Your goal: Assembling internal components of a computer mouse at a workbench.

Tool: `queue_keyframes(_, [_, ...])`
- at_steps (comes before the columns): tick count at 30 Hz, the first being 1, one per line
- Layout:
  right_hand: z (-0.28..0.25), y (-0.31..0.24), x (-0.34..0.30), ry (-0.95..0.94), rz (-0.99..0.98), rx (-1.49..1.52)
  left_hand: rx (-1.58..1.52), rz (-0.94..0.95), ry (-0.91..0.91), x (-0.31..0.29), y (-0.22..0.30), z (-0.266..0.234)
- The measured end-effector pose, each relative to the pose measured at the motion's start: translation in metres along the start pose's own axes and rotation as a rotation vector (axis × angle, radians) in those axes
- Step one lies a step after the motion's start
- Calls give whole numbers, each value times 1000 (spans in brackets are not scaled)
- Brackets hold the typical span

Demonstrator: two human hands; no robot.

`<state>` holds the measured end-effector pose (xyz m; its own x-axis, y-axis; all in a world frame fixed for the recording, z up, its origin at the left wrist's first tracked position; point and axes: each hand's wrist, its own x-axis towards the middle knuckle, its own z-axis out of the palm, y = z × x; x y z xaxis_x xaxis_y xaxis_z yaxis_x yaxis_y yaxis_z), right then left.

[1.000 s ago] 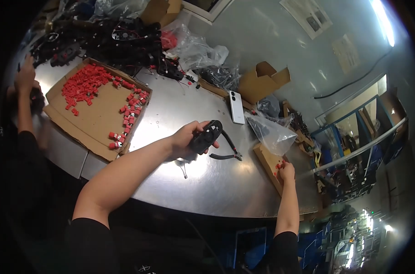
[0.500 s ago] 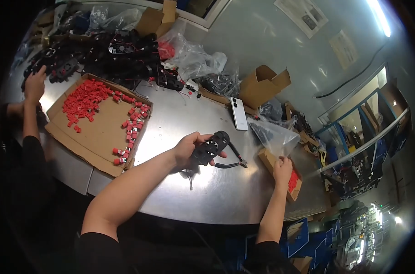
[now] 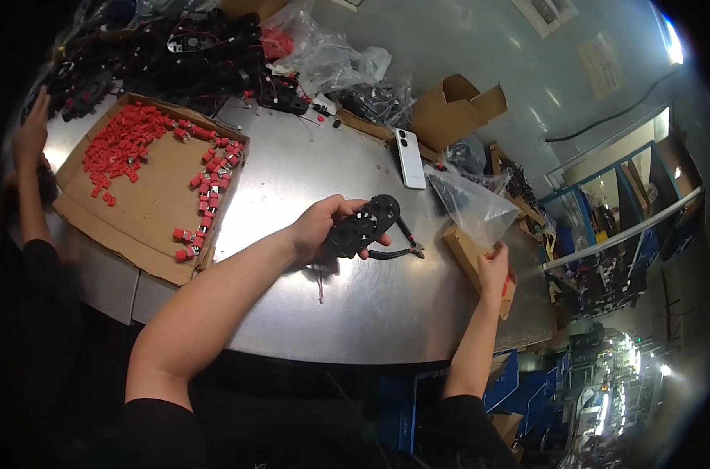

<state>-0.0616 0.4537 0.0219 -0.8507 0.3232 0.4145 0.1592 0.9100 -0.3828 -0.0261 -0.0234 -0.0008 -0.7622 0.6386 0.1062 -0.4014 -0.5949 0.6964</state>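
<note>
My left hand (image 3: pixel 317 228) is wrapped around a black plastic housing (image 3: pixel 364 225) with a round, slotted centre; a thin cable with a small plug dangles below it. Cutting pliers (image 3: pixel 405 248) with black handles lie on the table just beyond that housing. My right hand (image 3: pixel 493 272) has its fingers pinched together over a narrow cardboard box (image 3: pixel 468 258), where small red pieces (image 3: pixel 510 281) show beside the hand. A clear plastic bag (image 3: pixel 480 213) reaches down to those fingertips. What the fingers hold, if anything, is too small to tell.
A shallow cardboard tray (image 3: pixel 148 230) of red parts stands left. Black housings with wires (image 3: pixel 206 70) are heaped behind it. A white phone (image 3: pixel 410 159) and an open carton (image 3: pixel 456 117) stand toward the back. At far left a co-worker's hand (image 3: pixel 31 141) reaches in.
The whole view has shifted, so the table sits higher in the picture. My right hand has risen slightly from the narrow box. The co-worker's hand has moved left.
</note>
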Motion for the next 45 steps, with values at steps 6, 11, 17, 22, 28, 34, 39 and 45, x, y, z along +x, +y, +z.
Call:
queue_keyframes(6, [-25,-139,-66,-45,-288,859,67,-9,10,5,-7,-1])
queue_keyframes(11, [16,-218,-108,-328,-481,1042,205,10,27,-10,-5,21])
queue_keyframes(17, [16,-216,-127,-297,-530,971,368,-87,5,-3,-5,13])
queue_keyframes(22, [16,-209,-122,-137,-679,910,584,-82,32,-2,-2,20])
queue_keyframes(28, [23,-205,-126,-289,-500,1037,609,-41,76,-3,-7,24])
queue_keyframes(34, [27,-203,-127,-339,-447,1117,563,-33,109,-2,-8,22])
queue_keyframes(39, [25,-204,-128,-260,-564,1060,599,18,106,-3,-11,21])
queue_keyframes(45, [22,-206,-127,-270,-604,1006,514,-9,91,-5,-11,16])
